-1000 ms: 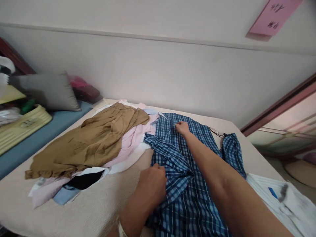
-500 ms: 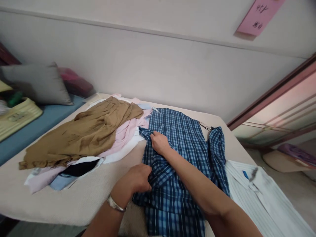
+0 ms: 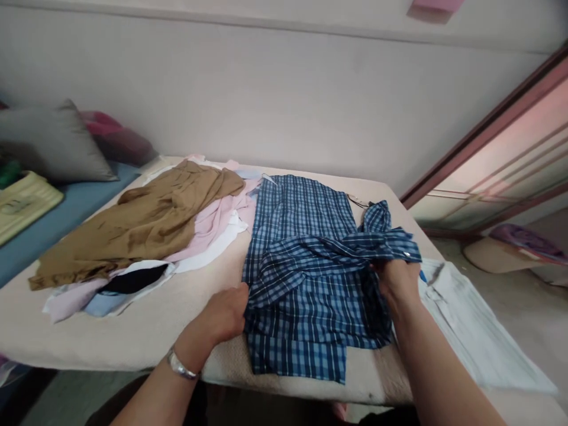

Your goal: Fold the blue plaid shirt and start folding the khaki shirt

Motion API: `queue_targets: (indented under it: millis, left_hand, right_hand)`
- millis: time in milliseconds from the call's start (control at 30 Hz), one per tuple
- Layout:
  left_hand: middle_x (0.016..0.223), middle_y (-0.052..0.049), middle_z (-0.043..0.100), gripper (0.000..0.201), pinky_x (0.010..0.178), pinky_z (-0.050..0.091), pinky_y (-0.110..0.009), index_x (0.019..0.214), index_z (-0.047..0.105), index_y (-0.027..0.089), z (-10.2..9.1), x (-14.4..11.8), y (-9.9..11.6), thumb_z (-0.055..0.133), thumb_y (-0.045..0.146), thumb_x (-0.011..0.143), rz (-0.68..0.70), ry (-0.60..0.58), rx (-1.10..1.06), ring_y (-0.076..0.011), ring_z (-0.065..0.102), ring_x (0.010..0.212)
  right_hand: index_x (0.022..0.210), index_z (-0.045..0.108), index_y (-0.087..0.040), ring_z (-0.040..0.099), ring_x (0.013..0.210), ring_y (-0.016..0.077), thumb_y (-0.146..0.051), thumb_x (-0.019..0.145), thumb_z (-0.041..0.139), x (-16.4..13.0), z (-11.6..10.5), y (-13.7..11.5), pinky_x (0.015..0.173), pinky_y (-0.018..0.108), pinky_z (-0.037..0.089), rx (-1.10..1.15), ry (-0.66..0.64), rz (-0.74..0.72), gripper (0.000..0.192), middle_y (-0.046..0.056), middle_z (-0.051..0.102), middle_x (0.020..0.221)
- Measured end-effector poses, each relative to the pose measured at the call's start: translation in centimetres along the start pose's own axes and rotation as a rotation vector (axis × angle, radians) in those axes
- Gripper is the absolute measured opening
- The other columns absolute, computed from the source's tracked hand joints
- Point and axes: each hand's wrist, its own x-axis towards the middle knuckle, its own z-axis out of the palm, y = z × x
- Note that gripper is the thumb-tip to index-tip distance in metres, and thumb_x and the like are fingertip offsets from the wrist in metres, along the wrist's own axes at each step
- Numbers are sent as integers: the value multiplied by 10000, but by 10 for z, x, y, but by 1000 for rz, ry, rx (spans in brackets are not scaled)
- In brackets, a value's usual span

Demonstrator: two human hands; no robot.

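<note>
The shirt (image 3: 306, 266) is blue with white and dark checks. The top cloth (image 3: 142, 219) on the pile is brown, with pink cloth (image 3: 213, 222) under it. The pillow (image 3: 48, 142) is grey.

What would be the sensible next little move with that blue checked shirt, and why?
Probably to lay the sleeve flat across the shirt's body. The right hand grips the cuff end of the blue plaid shirt, its sleeve already drawn across the front but bunched and twisted. The left hand pins the shirt's left edge on the padded table, so the cloth should stay put.
</note>
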Motion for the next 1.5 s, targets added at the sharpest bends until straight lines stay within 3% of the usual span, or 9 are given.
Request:
queue_targets:
  millis: [133,333,533,867,1000,1100,1233,1333,1500]
  left_hand:
    - [1137,-175,695,362,915,482,-443,1195,507,158,6,4,0,526,184,834,-19,47,-1,-343,657,1117]
    - [1112,-150,693,373,839,475,-440,1176,479,186,-1,2,2,518,191,805,-24,89,51,-355,667,1056]
    - [1019,-65,696,354,768,438,-370,1047,480,235,-2,-2,-2,509,116,715,134,101,-18,-301,666,979]
    - [1027,-47,675,309,813,444,-338,908,546,240,-6,-4,-1,500,57,664,209,60,-46,-241,636,976]
    - [1067,-96,703,120,838,470,-384,906,625,223,-4,-3,-5,607,304,819,179,-16,21,-297,647,1016]
    - [909,-81,713,350,780,472,-372,790,625,215,-10,-1,-3,508,518,924,133,11,-46,-276,662,900]
    - [978,-20,706,235,761,469,-313,1042,622,246,-13,-2,0,624,403,867,187,51,-248,-218,656,889]
    - [1194,-52,672,546,875,477,-339,1211,542,243,-6,-1,0,771,354,728,223,-8,-222,-259,633,1068]
    - [1170,-76,641,417,903,477,-368,1140,517,229,4,4,2,694,300,769,192,-25,-74,-274,618,1067]
  right_hand:
    - [653,509,-205,442,432,89,-379,655,753,17,-13,3,348,188,421,-32,-56,160,300,-76,480,531]
    - [612,467,-204,438,447,76,-378,628,815,22,-15,-21,390,187,479,71,-118,24,390,-86,448,535]
    - [611,515,-195,455,465,77,-371,683,802,28,-23,-32,444,194,519,116,-5,-238,345,-78,442,532]
    - [551,546,-189,502,468,97,-340,651,750,43,-34,-10,383,188,491,-37,-3,-186,273,-51,509,524]
    - [559,572,-185,494,463,105,-315,635,757,46,-34,-8,371,193,488,-13,-1,-156,238,-43,504,513]
    - [567,579,-183,495,469,109,-301,629,769,44,-31,-9,376,195,496,4,-17,-126,232,-46,486,508]
    - [567,561,-188,498,461,103,-304,630,775,43,-28,-11,380,196,499,27,-23,-137,251,-58,483,516]
    - [551,519,-190,522,462,101,-283,617,793,46,-26,-14,399,201,518,86,-21,-96,297,-56,505,537]
    - [558,461,-190,576,499,103,-249,666,783,50,-22,-25,455,217,576,200,-55,-138,345,-51,519,586]
